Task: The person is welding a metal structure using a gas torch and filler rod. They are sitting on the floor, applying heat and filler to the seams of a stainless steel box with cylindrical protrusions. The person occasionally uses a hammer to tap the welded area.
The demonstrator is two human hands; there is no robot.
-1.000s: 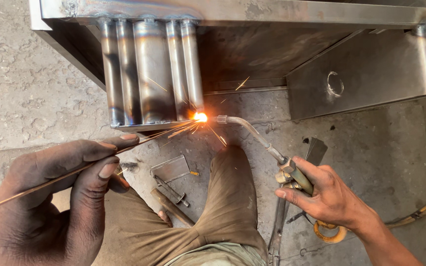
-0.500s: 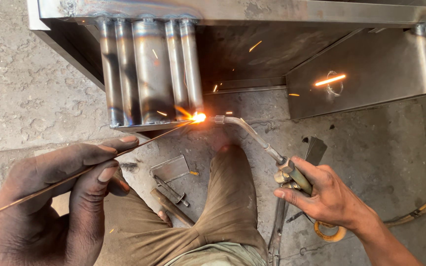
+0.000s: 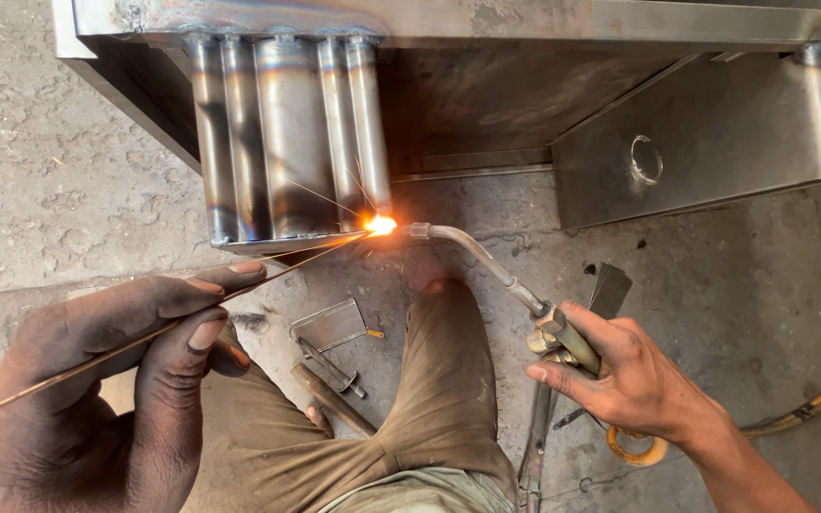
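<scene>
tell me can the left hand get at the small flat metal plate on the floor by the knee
Probably yes, but not freely: the left hand lies close to the small metal plate with bare floor between, yet its fingers pinch the thin filler rod.

The flame (image 3: pixel 381 225) glows bright orange with a white-yellow core and throws thin pale sparks. The metal tubes (image 3: pixel 287 133) are silvery grey, banded with brown, blue and straw-coloured heat stains. The steel plate (image 3: pixel 705 152) is dull grey with darker smudges. The torch (image 3: pixel 515 285) has a grey bent neck and a brass-yellow fitting with an olive-green grip. The rod (image 3: pixel 144 337) is a thin coppery brown. The trousers (image 3: pixel 429 399) are khaki-brown, with darker soiled patches. The hose (image 3: pixel 810 408) is orange-tan. The floor (image 3: pixel 68 190) is mottled grey concrete with dark specks. The left hand (image 3: pixel 97 380) is blackened with soot.
</scene>
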